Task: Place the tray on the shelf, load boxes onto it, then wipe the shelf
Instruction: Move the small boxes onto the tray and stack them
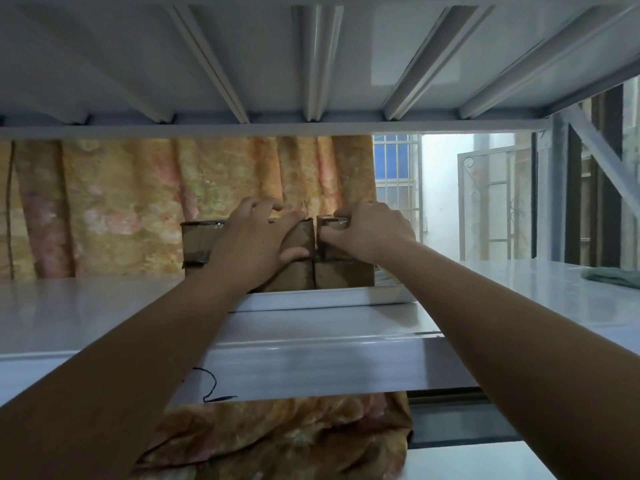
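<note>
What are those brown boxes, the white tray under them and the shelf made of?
The boxes look like cardboard: matte brown, with bands of shiny tape. The tray is white and smooth, perhaps plastic or enamelled metal; its rim alone cannot settle it. The shelf seems to be painted sheet metal: pale, glossy, showing reflections, with a folded front edge.

The single head-worn wide-angle camera sits just above the deck of the shelf (104, 306) and faces forward, almost level, into the bay, so the underside of the upper shelf (277, 64) fills the top of the frame. Both forearms run from the bottom corners to the left hand (249, 244) and right hand (370, 230) at centre, placing the boxes (197, 244) near the lens. The view passes through the bay to a curtain (121, 202) and a window (398, 168) behind.
</note>
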{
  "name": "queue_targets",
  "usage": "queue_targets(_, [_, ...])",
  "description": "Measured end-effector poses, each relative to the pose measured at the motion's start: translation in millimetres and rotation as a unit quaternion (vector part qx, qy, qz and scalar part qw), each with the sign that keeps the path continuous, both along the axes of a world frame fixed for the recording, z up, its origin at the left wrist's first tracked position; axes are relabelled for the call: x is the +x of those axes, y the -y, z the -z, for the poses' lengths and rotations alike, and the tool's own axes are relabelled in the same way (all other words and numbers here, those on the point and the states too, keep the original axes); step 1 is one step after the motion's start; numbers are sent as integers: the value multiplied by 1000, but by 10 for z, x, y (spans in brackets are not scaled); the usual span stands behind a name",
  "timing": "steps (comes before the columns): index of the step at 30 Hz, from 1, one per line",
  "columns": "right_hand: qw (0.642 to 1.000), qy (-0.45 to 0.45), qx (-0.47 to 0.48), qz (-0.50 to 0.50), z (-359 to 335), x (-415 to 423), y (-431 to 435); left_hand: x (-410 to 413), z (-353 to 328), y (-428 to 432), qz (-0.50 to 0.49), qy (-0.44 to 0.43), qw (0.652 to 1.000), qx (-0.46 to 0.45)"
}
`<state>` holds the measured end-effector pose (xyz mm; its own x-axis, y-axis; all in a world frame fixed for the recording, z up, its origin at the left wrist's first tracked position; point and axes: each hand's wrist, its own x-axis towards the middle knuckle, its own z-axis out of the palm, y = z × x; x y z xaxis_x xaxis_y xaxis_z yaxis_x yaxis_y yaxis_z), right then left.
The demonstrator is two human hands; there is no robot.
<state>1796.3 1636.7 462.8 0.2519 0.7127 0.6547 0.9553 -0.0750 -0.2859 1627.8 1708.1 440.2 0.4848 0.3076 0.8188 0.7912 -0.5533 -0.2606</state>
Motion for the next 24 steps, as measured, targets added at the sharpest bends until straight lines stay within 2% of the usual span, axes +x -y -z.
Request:
queue_targets(3, [1000, 0, -3, -6, -9, 19, 16, -30, 9, 18, -59, 3, 998, 8])
queue_targets(7, [1000, 9, -4, -8, 12, 13, 51, -53, 27, 29, -66, 7, 997, -28])
queue_targets(18, [999, 37, -10, -6, 16, 32, 43, -147, 30, 23, -10, 13, 997, -69])
queue_targets(24, [1000, -14, -4, -9, -85, 24, 12, -155, 55, -16, -16, -3, 997, -72])
